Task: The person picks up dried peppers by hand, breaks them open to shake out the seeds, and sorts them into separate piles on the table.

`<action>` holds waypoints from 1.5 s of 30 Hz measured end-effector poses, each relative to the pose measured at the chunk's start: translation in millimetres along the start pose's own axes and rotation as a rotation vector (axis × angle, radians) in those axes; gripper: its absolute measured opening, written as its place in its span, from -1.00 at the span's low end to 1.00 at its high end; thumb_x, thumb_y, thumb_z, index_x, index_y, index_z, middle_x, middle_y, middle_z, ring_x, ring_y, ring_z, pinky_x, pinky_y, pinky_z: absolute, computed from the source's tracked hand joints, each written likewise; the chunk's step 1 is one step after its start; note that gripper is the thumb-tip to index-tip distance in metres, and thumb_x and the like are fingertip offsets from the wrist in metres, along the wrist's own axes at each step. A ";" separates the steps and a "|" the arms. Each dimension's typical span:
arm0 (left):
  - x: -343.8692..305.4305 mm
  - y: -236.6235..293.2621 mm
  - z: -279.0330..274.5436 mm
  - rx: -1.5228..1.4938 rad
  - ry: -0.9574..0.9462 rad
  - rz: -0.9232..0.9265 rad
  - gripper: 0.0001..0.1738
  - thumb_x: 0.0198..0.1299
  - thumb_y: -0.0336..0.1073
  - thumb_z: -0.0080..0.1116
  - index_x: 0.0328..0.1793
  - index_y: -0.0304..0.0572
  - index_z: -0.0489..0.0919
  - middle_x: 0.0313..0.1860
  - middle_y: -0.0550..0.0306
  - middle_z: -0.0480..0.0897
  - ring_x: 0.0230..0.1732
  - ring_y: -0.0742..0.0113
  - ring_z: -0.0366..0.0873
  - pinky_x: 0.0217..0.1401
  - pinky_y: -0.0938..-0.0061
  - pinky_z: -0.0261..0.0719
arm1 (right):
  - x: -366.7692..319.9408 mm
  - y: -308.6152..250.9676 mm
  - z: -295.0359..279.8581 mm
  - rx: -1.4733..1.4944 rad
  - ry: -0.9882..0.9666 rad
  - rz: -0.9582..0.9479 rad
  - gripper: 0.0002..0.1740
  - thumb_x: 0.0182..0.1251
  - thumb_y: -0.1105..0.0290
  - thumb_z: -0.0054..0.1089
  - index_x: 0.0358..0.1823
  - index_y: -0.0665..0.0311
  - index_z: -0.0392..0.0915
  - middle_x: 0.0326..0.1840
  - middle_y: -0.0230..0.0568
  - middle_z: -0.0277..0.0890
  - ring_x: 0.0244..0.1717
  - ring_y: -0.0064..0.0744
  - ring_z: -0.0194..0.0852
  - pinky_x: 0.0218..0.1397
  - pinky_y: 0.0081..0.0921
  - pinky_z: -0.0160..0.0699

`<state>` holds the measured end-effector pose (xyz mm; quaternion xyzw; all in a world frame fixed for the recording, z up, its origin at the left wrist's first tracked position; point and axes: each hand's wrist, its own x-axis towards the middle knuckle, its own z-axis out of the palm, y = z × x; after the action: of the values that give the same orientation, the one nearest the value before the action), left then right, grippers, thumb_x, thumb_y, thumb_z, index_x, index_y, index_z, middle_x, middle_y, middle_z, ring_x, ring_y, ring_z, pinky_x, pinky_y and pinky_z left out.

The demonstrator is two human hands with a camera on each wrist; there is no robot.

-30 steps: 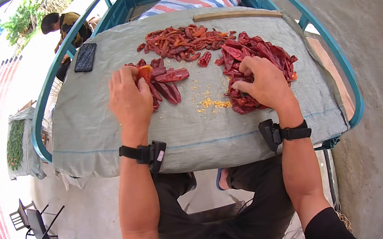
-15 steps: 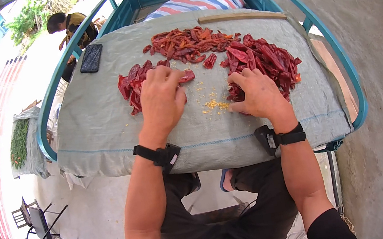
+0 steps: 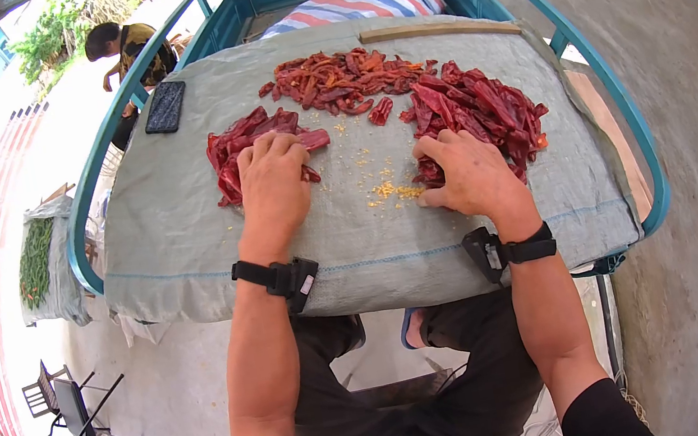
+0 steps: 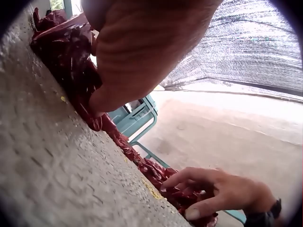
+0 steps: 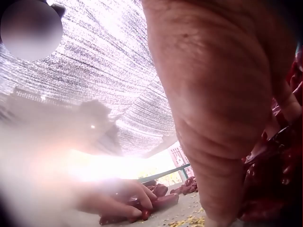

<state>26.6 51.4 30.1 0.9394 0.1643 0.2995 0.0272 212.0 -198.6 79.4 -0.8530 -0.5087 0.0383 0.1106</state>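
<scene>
My left hand (image 3: 273,184) lies over the near side of the left pile of dried red chili peppers (image 3: 226,153), its fingers curled onto several of them. In the left wrist view its thumb presses close to the pile's lower edge. My right hand (image 3: 477,175) grips the near-left edge of the right pile of large red chili peppers (image 3: 491,109), with thumb and fingers around some of them. Behind both hands is a third pile of smaller, more orange chili peppers (image 3: 341,80). One short red pepper piece (image 3: 381,112) lies alone between the piles.
Yellow seeds (image 3: 390,191) are scattered on the grey woven sheet (image 3: 352,236) between the hands. A dark phone (image 3: 165,107) lies back left, a wooden strip (image 3: 438,31) along the back. Teal cart rails (image 3: 626,119) flank the sheet. A person (image 3: 135,51) is beyond the left rail.
My left hand moved right across its pile, then back left and nearer, shifting peppers together there. My right hand came slightly nearer and left at first, then stayed at its pile's edge.
</scene>
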 end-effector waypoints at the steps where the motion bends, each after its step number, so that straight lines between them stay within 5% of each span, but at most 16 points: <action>1: -0.1 -2.7 -1.1 0.016 0.001 -0.015 -0.82 0.18 -0.48 0.43 -0.08 -0.10 0.80 0.23 0.24 0.79 0.48 0.05 0.60 0.50 0.06 0.46 | -0.1 0.3 -0.1 0.002 -0.003 0.003 -0.24 0.14 0.10 0.74 0.38 0.08 0.66 0.24 -0.05 0.67 0.38 0.07 0.62 0.45 0.03 0.63; 8: -1.7 -1.4 -7.8 0.035 -0.026 -0.038 -0.70 0.14 -0.58 0.27 -0.05 -0.10 0.80 0.26 0.18 0.78 0.51 0.01 0.57 0.58 0.00 0.39 | 2.4 4.5 4.3 -0.010 0.059 -0.010 -0.44 0.20 0.26 0.62 0.22 0.14 0.62 0.11 0.01 0.73 0.21 0.17 0.76 0.31 0.07 0.69; 17: 2.2 40.3 -15.2 -0.080 -0.006 0.152 -0.63 0.16 -0.52 0.22 0.08 -0.10 0.80 0.43 0.12 0.73 0.69 -0.10 0.45 0.77 -0.16 0.21 | 8.3 10.5 3.0 0.179 0.133 -0.034 -0.50 0.25 0.30 0.57 0.18 0.17 0.60 0.02 0.03 0.77 0.15 0.17 0.79 0.23 0.03 0.72; 24: -5.0 21.7 -0.4 0.009 -0.116 0.067 -0.81 0.24 -0.37 0.36 -0.02 -0.17 0.76 0.02 0.02 0.75 0.35 -0.03 0.62 0.59 -0.04 0.36 | 11.8 11.6 3.0 0.317 0.263 -0.047 -0.50 0.27 0.28 0.58 0.19 0.21 0.60 0.01 0.10 0.80 0.09 0.20 0.79 0.19 -0.01 0.72; 30: 6.3 47.7 -13.6 -0.295 0.024 0.018 -0.79 0.30 -0.40 0.43 0.04 -0.21 0.76 0.01 0.03 0.80 0.17 -0.02 0.73 0.43 0.09 0.55 | 22.0 10.0 15.0 0.630 0.283 -0.045 -0.40 0.33 0.22 0.62 0.31 0.28 0.60 -0.02 0.01 0.74 -0.02 -0.10 0.76 0.15 -0.16 0.72; 37: 7.0 95.6 -0.5 -1.049 -0.206 -0.282 -0.56 0.42 -0.26 0.57 0.28 -0.31 0.69 0.03 -0.01 0.87 -0.03 0.27 0.85 -0.01 0.35 0.75 | 24.8 -4.3 18.2 1.062 0.171 0.021 -0.44 0.54 0.14 0.55 0.35 0.32 0.59 0.05 -0.16 0.72 0.00 -0.43 0.70 0.00 -0.38 0.73; 45: 4.4 90.7 23.5 -1.150 -0.066 -0.430 -0.59 0.40 -0.30 0.59 0.24 -0.31 0.66 -0.11 0.08 0.79 -0.21 0.45 0.77 -0.21 0.44 0.71 | 22.8 -11.7 10.8 1.450 0.047 0.058 -0.51 0.75 0.16 0.33 0.47 0.31 0.57 0.18 -0.13 0.69 0.04 -0.42 0.75 -0.10 -0.41 0.88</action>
<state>69.9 -31.7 26.8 0.7288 0.1611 0.2990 0.5945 211.0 -171.6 72.6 -0.5791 -0.3300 0.3504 0.6580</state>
